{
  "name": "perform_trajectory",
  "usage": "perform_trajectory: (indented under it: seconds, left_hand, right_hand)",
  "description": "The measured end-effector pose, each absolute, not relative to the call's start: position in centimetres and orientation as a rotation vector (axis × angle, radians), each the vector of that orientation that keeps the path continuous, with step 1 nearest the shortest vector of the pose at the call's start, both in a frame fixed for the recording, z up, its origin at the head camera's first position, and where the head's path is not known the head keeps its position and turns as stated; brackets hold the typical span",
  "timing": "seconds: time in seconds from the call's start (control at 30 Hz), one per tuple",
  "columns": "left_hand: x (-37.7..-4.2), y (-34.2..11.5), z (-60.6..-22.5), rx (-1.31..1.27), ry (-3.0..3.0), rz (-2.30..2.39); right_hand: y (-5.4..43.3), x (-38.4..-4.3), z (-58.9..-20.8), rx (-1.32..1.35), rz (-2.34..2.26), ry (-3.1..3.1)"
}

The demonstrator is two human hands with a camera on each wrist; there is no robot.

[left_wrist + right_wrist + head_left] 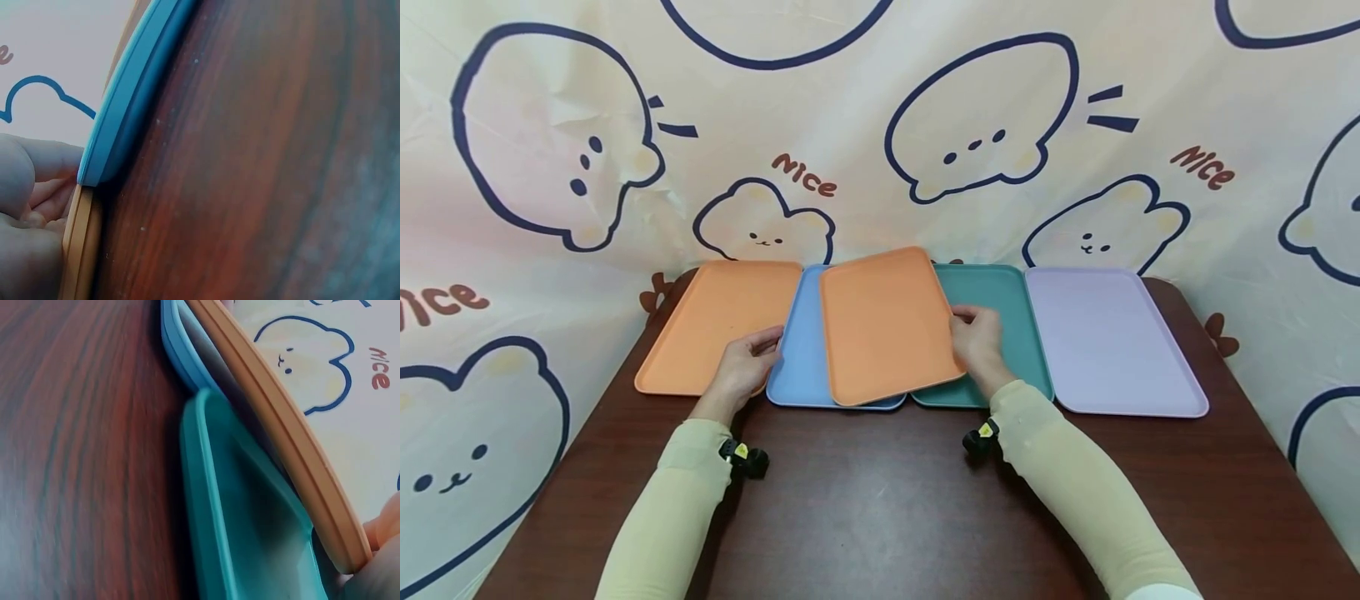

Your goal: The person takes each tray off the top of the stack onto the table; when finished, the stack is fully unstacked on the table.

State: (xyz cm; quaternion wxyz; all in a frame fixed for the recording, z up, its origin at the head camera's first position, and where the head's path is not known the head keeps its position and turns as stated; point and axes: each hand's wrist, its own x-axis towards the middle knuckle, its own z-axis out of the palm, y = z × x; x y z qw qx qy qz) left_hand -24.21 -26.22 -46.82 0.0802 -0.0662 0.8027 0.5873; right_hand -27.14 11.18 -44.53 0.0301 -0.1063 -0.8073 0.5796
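My right hand (979,337) grips the right edge of an orange tray (889,329), which lies tilted over a blue tray (795,367) and part of a teal green tray (988,287). In the right wrist view, the orange tray's rim (281,428) stands above the green tray (215,506). My left hand (743,367) is over the right side of another orange tray (722,312), its fingertips right at the blue tray's left edge. Seen from the left wrist, the fingers (53,159) are loosely bent beside the blue rim (125,100), with no tray between fingers and thumb.
A lavender tray (1108,342) lies at the right end of the row, beside the green one. The trays sit along the far part of a dark brown wooden table (865,492). Behind it hangs a cream cloth (865,125) with bear drawings.
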Motion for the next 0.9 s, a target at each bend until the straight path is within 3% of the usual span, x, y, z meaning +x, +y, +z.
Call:
perform_trajectory:
  seconds: [0.6, 0.9]
  left_hand:
    - [-24.4, -25.7, -46.5, -0.287, 2.497, 1.674]
    - [-24.3, -25.8, -46.3, -0.314, 2.476, 1.671]
  right_hand:
    - [17.4, -26.5, -44.1, -0.192, 1.713, -2.636]
    - [19.5, -26.0, -43.1, 0.05, 1.65, -2.732]
